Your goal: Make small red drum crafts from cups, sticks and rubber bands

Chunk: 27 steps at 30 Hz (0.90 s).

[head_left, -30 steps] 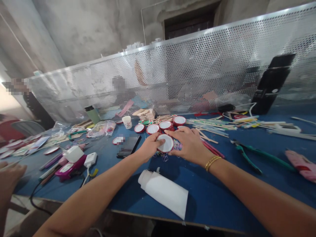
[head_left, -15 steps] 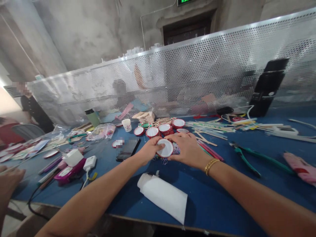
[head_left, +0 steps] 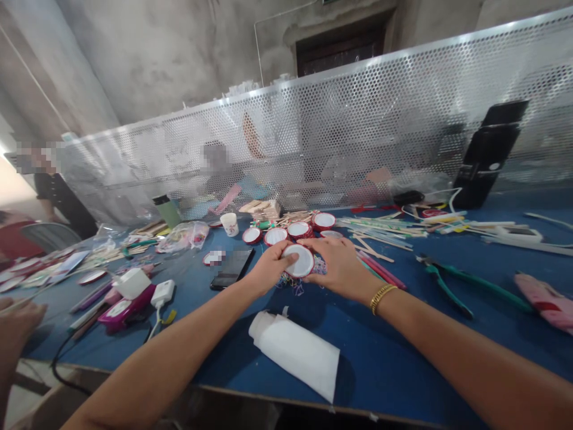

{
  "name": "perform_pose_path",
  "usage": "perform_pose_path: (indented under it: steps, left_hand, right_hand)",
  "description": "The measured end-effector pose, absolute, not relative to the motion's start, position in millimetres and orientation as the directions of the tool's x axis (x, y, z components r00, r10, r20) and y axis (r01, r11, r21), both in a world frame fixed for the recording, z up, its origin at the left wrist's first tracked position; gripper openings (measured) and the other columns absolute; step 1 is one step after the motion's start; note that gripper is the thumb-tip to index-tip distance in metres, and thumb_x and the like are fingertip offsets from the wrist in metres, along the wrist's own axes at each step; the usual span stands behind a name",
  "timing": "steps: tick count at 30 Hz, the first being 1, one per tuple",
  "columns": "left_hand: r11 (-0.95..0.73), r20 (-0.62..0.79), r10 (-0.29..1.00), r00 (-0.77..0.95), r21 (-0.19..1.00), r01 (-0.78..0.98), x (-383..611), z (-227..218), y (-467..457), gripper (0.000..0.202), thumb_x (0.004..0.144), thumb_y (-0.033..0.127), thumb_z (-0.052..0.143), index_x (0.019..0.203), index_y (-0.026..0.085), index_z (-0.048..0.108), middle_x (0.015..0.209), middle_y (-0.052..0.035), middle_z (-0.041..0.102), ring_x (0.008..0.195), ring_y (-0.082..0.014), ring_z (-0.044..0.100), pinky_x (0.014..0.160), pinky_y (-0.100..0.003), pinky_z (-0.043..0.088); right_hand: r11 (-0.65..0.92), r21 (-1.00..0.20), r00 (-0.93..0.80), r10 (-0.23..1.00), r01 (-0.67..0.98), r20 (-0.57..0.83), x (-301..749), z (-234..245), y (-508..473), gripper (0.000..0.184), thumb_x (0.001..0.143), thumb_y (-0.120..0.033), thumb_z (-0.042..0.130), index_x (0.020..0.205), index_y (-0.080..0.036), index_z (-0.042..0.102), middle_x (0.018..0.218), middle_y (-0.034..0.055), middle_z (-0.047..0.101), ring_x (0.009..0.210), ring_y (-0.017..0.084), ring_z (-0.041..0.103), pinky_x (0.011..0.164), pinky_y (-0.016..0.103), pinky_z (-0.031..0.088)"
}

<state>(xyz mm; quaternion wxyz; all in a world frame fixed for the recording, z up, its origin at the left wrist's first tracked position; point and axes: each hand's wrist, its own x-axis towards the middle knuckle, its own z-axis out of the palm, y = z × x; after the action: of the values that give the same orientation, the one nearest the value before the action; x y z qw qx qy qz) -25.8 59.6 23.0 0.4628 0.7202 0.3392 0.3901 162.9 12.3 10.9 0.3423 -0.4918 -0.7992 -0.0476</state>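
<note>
A round white disc with a red rim (head_left: pixel 301 261) is held between both hands over the blue table. My left hand (head_left: pixel 271 266) pinches its left side, thumb on the white face. My right hand (head_left: pixel 338 263) curves round the right edge, fingertips against the rim. Below the disc lies a tangle of thin multicoloured loops (head_left: pixel 293 283), partly covered by it. Just behind stand stacks of similar red-rimmed discs (head_left: pixel 298 229), partly hidden by my fingers. A white paper sleeve or roll (head_left: pixel 298 353) lies nearer the table's front edge.
A black phone (head_left: pixel 233 269) and a paper cup (head_left: pixel 230 224) are left of my hands. Green-handled pliers (head_left: pixel 441 283) lie to the right. Wooden sticks (head_left: pixel 376 230) are scattered behind, before a perforated metal screen (head_left: pixel 349 131). Another person's hand (head_left: pixel 20 319) rests at far left.
The disc has tilted slightly and shifted up a little in my hands. Both hands keep their hold on it, and the camera view has moved slightly.
</note>
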Motion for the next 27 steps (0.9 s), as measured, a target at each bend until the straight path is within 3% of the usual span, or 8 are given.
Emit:
perform_pose_path:
  steps: [5, 8, 11, 15, 18, 23, 25, 27]
  left_hand:
    - [-0.552, 0.405, 0.808, 0.427, 0.772, 0.313, -30, 27, 68, 0.012, 0.078, 0.023, 0.064, 0.087, 0.016, 0.063, 0.080, -0.0009, 0.064, 0.074, -0.0144, 0.056, 0.071, -0.026, 0.043]
    - [-0.561, 0.458, 0.826, 0.328, 0.725, 0.400, -33, 31, 70, 0.006, 0.077, 0.020, 0.064, 0.082, 0.016, 0.062, 0.075, 0.0006, 0.063, 0.070, -0.0133, 0.054, 0.068, -0.026, 0.043]
    - [-0.640, 0.527, 0.766, 0.368, 0.671, 0.374, -37, 36, 69, 0.006, 0.079, 0.021, 0.064, 0.081, 0.017, 0.061, 0.073, 0.0006, 0.062, 0.067, -0.0127, 0.054, 0.065, -0.025, 0.043]
    - [-0.857, 0.666, 0.507, 0.548, 0.322, 0.401, -42, 40, 68, 0.006, 0.087, 0.021, 0.059, 0.084, 0.019, 0.064, 0.084, -0.0034, 0.067, 0.080, -0.0157, 0.059, 0.075, -0.029, 0.045]
    - [-0.859, 0.648, 0.442, 0.620, 0.108, 0.500, -46, 39, 68, 0.011, 0.087, 0.016, 0.056, 0.087, 0.020, 0.066, 0.087, -0.0033, 0.069, 0.082, -0.0168, 0.061, 0.075, -0.030, 0.045]
    - [-0.863, 0.739, 0.420, 0.528, 0.144, 0.485, -45, 39, 63, 0.012, 0.090, 0.019, 0.055, 0.092, 0.021, 0.066, 0.094, -0.0040, 0.070, 0.091, -0.0180, 0.062, 0.083, -0.032, 0.046]
    - [-0.826, 0.738, 0.500, 0.453, 0.249, 0.507, -43, 37, 64, 0.011, 0.088, 0.021, 0.057, 0.094, 0.020, 0.066, 0.093, -0.0048, 0.070, 0.089, -0.0187, 0.062, 0.081, -0.033, 0.047]
    - [-0.749, 0.668, 0.645, 0.371, 0.456, 0.480, -40, 34, 68, 0.013, 0.085, 0.021, 0.061, 0.096, 0.019, 0.066, 0.092, -0.0049, 0.070, 0.084, -0.0182, 0.062, 0.077, -0.031, 0.047]
  right_hand:
    - [0.471, -0.078, -0.318, 0.699, 0.879, 0.641, 169, 24, 9, 0.063, 0.079, -0.053, 0.068, 0.135, -0.033, 0.050, 0.117, 0.0064, 0.066, 0.114, 0.031, 0.051, 0.096, 0.050, 0.028]
    - [0.458, -0.087, -0.287, 0.683, 0.885, 0.672, 172, 30, 7, 0.069, 0.079, -0.053, 0.069, 0.140, -0.032, 0.045, 0.116, 0.0057, 0.067, 0.114, 0.031, 0.051, 0.094, 0.049, 0.029]
    - [0.454, -0.161, -0.210, 0.661, 0.876, 0.721, 176, 30, 9, 0.068, 0.080, -0.052, 0.069, 0.140, -0.031, 0.045, 0.116, 0.0049, 0.068, 0.111, 0.031, 0.052, 0.094, 0.048, 0.030]
    - [0.465, -0.270, -0.122, 0.654, 0.843, 0.747, 182, 25, 16, 0.070, 0.080, -0.051, 0.070, 0.141, -0.030, 0.042, 0.118, 0.0042, 0.069, 0.113, 0.031, 0.052, 0.095, 0.047, 0.031]
    - [0.458, -0.313, -0.094, 0.673, 0.832, 0.733, 185, 22, 20, 0.073, 0.080, -0.051, 0.070, 0.142, -0.030, 0.040, 0.117, 0.0039, 0.069, 0.114, 0.031, 0.053, 0.096, 0.048, 0.031]
    - [0.430, -0.337, -0.068, 0.695, 0.838, 0.716, 186, 22, 21, 0.070, 0.081, -0.050, 0.069, 0.142, -0.030, 0.041, 0.117, 0.0034, 0.070, 0.113, 0.031, 0.054, 0.096, 0.048, 0.030]
    - [0.421, -0.331, -0.069, 0.698, 0.844, 0.712, 186, 22, 20, 0.070, 0.081, -0.050, 0.069, 0.141, -0.030, 0.041, 0.117, 0.0021, 0.070, 0.113, 0.030, 0.054, 0.096, 0.048, 0.030]
    - [0.428, -0.295, -0.102, 0.694, 0.854, 0.712, 184, 21, 19, 0.067, 0.080, -0.050, 0.070, 0.139, -0.030, 0.044, 0.116, 0.0018, 0.070, 0.112, 0.029, 0.054, 0.097, 0.047, 0.029]
